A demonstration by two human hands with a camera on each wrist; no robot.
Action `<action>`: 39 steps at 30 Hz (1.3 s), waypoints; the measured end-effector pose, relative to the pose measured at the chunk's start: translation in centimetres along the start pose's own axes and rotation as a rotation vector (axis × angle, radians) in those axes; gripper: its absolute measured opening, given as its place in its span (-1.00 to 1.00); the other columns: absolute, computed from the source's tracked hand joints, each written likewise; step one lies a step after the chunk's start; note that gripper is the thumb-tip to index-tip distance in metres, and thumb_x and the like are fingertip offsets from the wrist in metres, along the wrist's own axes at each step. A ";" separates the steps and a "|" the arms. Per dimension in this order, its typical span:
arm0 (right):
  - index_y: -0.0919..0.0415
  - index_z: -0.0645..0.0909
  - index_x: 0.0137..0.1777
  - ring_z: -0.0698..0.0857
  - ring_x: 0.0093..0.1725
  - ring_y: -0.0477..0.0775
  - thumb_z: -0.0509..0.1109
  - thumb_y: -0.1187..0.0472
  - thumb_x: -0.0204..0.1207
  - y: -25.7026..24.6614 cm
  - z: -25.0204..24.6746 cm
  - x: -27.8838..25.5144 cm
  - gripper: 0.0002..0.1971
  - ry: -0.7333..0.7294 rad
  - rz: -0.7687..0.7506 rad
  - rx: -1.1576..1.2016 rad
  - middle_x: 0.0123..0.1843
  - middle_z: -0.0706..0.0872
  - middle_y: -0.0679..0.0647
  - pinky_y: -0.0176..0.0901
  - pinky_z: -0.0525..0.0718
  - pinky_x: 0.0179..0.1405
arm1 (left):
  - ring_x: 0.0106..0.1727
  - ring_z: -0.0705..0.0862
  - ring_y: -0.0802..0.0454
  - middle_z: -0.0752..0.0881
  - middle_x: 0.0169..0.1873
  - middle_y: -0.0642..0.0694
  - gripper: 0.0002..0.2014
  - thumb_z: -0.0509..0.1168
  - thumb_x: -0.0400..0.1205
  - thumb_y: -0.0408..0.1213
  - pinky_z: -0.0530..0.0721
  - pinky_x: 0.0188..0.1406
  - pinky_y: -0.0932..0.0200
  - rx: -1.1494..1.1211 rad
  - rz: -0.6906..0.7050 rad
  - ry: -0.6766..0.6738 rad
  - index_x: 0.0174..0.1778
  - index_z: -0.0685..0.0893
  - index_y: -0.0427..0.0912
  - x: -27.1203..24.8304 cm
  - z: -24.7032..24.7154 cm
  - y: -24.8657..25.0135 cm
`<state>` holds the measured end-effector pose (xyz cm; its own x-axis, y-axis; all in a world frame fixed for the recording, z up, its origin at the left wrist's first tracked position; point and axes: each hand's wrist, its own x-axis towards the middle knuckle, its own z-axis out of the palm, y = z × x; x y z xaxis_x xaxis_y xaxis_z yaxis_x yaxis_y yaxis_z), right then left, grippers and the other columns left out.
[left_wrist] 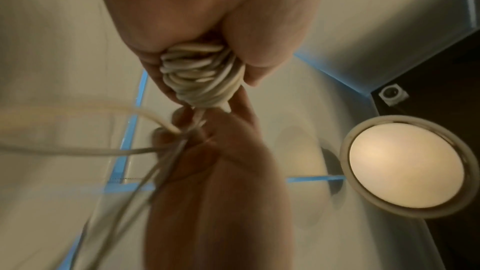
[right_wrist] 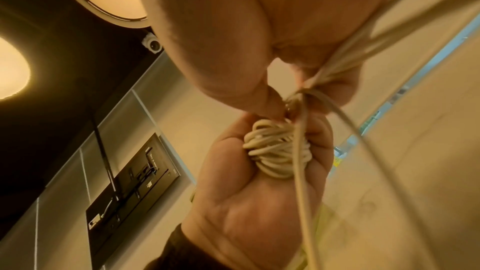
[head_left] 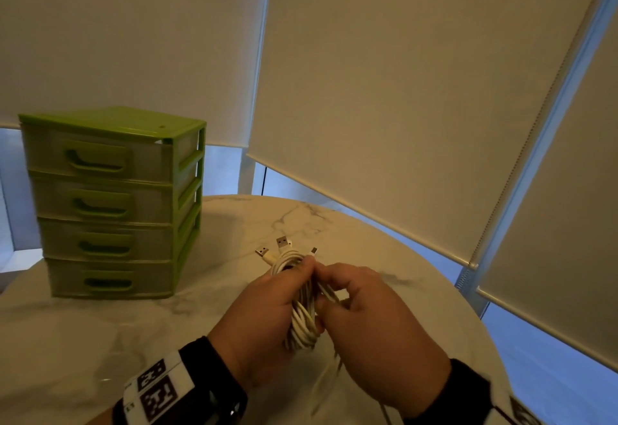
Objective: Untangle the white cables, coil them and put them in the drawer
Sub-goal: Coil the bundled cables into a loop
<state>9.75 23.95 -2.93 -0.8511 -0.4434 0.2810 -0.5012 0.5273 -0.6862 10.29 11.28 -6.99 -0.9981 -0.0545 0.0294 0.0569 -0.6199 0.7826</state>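
Note:
A bundle of coiled white cables (head_left: 302, 319) is held above the marble table (head_left: 100, 341). My left hand (head_left: 267, 311) grips the coil (left_wrist: 200, 77), fingers curled round its loops (right_wrist: 278, 151). Several USB plugs (head_left: 282, 244) stick out past its fingertips. My right hand (head_left: 371, 321) pinches loose strands (right_wrist: 311, 87) right beside the coil; these strands (left_wrist: 145, 151) trail off downward, blurred. The green drawer unit (head_left: 113, 204) stands at the table's left, all its drawers closed.
Roller blinds (head_left: 401, 90) hang behind the round table, whose far edge (head_left: 384, 224) curves close behind my hands. Bare marble lies between the drawer unit and my hands. Ceiling lamps (left_wrist: 405, 163) show in the wrist views.

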 end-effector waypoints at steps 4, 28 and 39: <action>-0.68 -0.01 0.50 0.62 -0.02 -0.12 0.21 0.20 0.67 0.6 0.8 -0.6 -0.25 -0.224 -0.003 -0.159 0.17 0.39 -0.05 -0.73 0.44 -0.09 | 0.08 0.81 -0.27 0.81 0.04 -0.36 -0.62 0.28 0.61 -0.07 0.74 0.04 -0.12 -0.118 -0.017 0.015 0.04 0.67 -0.38 0.2 0.0 0.6; 0.25 0.49 0.07 0.35 -0.69 0.02 0.35 0.43 0.43 1.1 3.0 -1.9 -0.76 -0.357 0.385 0.738 -0.52 0.51 0.09 -0.16 0.34 -0.60 | -0.58 0.45 0.09 0.41 -0.53 -0.06 -0.68 0.14 0.74 -0.24 0.59 -0.57 0.21 -0.267 0.243 0.246 -0.35 0.47 -0.19 2.3 -3.0 4.5; -0.19 0.66 0.01 0.64 -0.18 -0.24 0.44 0.04 0.46 0.1 -1.0 -1.7 -0.85 -0.311 0.095 -0.247 -0.15 0.70 -0.19 -0.40 0.55 -0.18 | -0.31 0.76 -0.08 0.71 -0.34 -0.19 -0.94 0.33 0.63 -0.38 0.76 -0.38 0.04 0.526 0.424 0.421 -0.02 0.62 -0.24 1.0 -2.5 3.7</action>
<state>10.95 25.47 -2.82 -0.8267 -0.5623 -0.0183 -0.4772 0.7180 -0.5067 9.60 6.95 -5.65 -0.7946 -0.5596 0.2354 0.3063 -0.0347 0.9513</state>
